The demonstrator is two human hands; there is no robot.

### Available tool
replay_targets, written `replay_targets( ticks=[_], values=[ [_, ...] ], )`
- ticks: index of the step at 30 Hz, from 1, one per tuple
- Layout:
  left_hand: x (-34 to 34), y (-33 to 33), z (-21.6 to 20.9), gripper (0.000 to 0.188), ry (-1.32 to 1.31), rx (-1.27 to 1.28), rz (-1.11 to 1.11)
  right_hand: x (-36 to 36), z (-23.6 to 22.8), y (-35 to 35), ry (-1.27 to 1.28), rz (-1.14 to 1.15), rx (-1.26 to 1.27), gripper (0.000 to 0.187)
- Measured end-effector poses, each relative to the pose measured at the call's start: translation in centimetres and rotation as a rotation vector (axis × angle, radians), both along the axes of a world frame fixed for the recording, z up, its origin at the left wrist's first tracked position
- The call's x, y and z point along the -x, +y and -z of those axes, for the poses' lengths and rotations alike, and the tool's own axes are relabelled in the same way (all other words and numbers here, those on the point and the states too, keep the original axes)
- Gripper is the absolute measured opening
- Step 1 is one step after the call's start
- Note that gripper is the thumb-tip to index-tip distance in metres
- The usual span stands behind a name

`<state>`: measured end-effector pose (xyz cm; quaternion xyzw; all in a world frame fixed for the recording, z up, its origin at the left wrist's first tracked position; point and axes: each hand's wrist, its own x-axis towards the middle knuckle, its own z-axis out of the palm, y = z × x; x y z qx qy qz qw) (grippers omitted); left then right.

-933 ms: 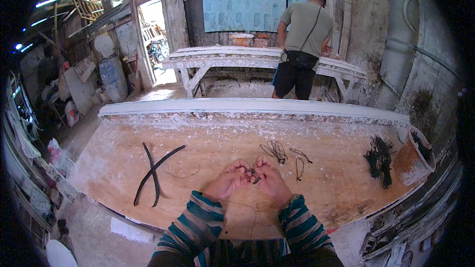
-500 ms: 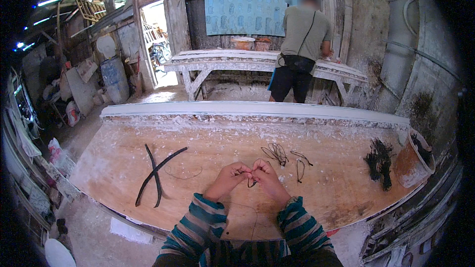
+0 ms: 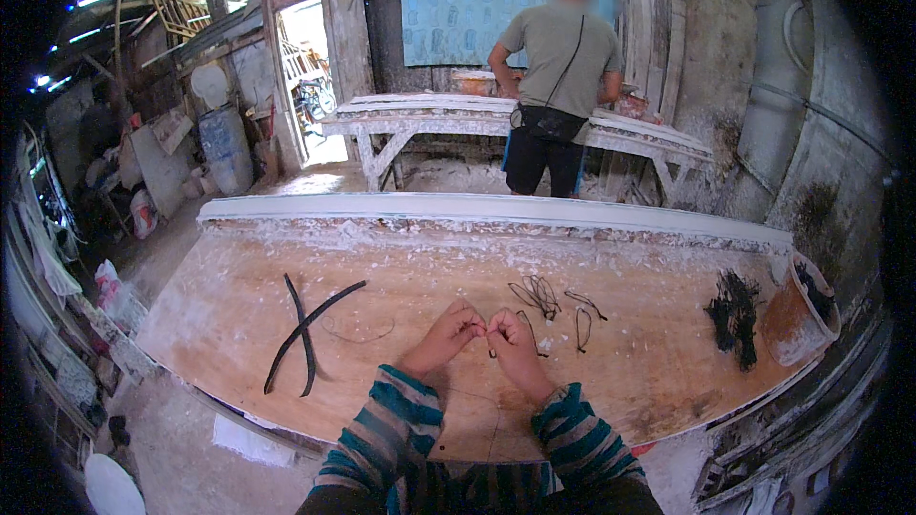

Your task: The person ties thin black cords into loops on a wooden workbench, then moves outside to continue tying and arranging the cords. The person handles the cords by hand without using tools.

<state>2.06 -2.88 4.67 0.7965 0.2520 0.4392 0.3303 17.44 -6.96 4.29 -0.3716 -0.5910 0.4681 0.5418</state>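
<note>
Fingers (image 3: 468,328) of both hands bent into pinches, tips meeting at the centre of the frame above the wooden tabletop (image 3: 639,386). Left hand (image 3: 442,339): thumb and forefinger together; content of the pinch too small to tell. Right hand (image 3: 517,353): thumb and forefinger together, clamped on a thin dark cord (image 3: 543,354), mostly hidden by the hand, with short lengths visible below the fingertips and at the right. Just beyond, right of centre: bundle of dark loops (image 3: 540,297), with two separate small loops (image 3: 582,332) to its right. Left of centre: two black strips (image 3: 303,326), laid crossed; near them, a thin curved strand (image 3: 361,341). Right of frame: tangled black bundle (image 3: 733,324), just beside an orange-brown bucket (image 3: 786,326) with dark material inside. Across mid-frame: long white bar (image 3: 477,211) along the far tabletop edge. Upper centre-right: person (image 3: 565,57) in a grey-green shirt, back turned, at a white-spattered bench (image 3: 420,111).
</note>
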Motion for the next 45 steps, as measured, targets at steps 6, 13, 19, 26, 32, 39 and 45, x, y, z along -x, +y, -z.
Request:
replay_targets(
  ticks=[6, 13, 19, 26, 32, 39, 45],
  values=[
    [0.1, 0.6, 0.4, 0.003, -0.044, -0.047, 0.020, 0.3, -0.8, -0.7, -0.089, 0.050, -0.134, 0.006],
    [0.2, 0.5, 0.6, 0.002, -0.024, 0.074, -0.005, -0.7, -0.4, -0.1, 0.044, -0.071, 0.041, 0.002],
    [-0.1, -0.1, 1.0, 0.048, -0.519, 0.592, 0.187, -0.6, -0.4, 0.6, 0.110, -0.118, 0.133, 0.030],
    [-0.4, -0.5, 0.8, 0.062, -0.241, 0.561, 0.288, -0.9, -2.0, 0.1, 0.368, -0.136, 0.239, 0.031],
    [0.0, -0.6, 0.8, 0.049, -0.318, 0.582, 0.165, -1.7, -1.2, 0.8, 0.184, 0.059, 0.204, 0.020],
    [0.5, 0.1, 1.2, 0.032, -0.339, 0.535, 0.024, -1.7, -0.8, 1.2, 0.167, 0.065, 0.062, 0.016],
    [0.9, 0.5, 0.9, 0.023, -0.322, 0.539, -0.174, -1.7, -2.7, -0.2, 0.271, -0.009, 0.058, 0.018]
  ],
)
